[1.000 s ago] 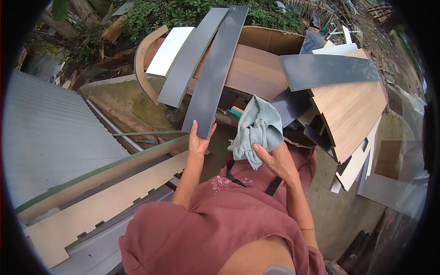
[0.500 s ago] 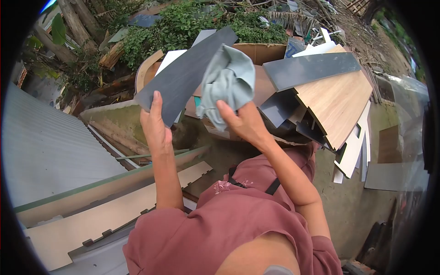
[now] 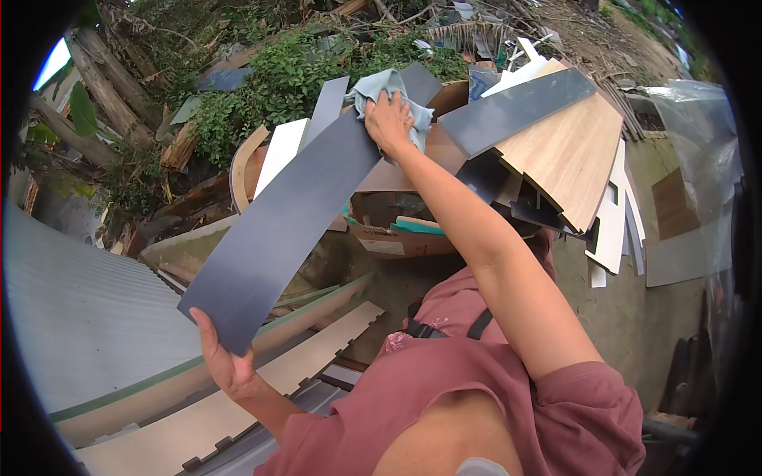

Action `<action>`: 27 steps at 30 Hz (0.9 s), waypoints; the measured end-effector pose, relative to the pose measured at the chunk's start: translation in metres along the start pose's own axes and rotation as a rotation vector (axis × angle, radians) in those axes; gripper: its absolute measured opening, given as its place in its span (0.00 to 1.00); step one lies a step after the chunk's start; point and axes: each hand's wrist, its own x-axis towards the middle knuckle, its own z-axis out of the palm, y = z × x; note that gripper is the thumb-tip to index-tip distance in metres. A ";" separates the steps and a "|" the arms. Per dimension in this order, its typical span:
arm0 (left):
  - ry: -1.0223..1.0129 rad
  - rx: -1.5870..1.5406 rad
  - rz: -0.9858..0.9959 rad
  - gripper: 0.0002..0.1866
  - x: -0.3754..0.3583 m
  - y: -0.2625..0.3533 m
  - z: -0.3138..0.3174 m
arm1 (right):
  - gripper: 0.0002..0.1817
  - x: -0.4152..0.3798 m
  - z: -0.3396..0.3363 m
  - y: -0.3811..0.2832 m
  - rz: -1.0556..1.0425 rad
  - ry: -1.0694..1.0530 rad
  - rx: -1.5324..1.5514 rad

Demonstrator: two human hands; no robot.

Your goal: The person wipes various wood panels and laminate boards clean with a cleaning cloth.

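A long dark grey plank [image 3: 278,222] slants up and away in front of me. My left hand [image 3: 230,357] grips its near lower end, the thumb lying along the edge. Toward the far end, my right hand [image 3: 389,125] presses a pale blue-green cloth [image 3: 375,82] onto the plank's face. The fingers of that hand are bent over the cloth, which bunches around them and hangs over the plank's right edge. The plank's far tip shows beyond the cloth.
An open cardboard box [image 3: 397,242] stands below the plank. To its right lies a pile with another dark grey board [image 3: 520,111] and a wood-grain board [image 3: 563,155]. Corrugated sheeting [image 3: 95,293] and a notched cream board [image 3: 230,397] are at left. Clear plastic [image 3: 698,151] hangs at right.
The plank has come down and toward me at its near end, along with my left hand. My right hand has reached farther out, and the cloth now lies flatter against the plank.
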 end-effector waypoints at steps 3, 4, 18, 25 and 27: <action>0.059 0.048 0.003 0.20 -0.005 0.005 0.000 | 0.24 -0.022 0.004 0.026 0.054 -0.094 0.019; 0.016 0.110 -0.019 0.19 -0.004 0.009 -0.006 | 0.24 -0.043 0.008 0.028 -0.007 -0.133 0.075; 0.315 0.730 0.409 0.18 0.006 0.075 -0.019 | 0.22 -0.046 0.048 0.020 -0.478 -0.171 0.271; 0.493 0.893 0.643 0.31 0.013 0.074 -0.022 | 0.21 -0.009 0.085 0.091 0.423 -0.271 0.452; 0.434 1.008 0.705 0.34 0.017 0.065 -0.022 | 0.19 -0.037 0.089 0.071 0.489 -0.141 0.651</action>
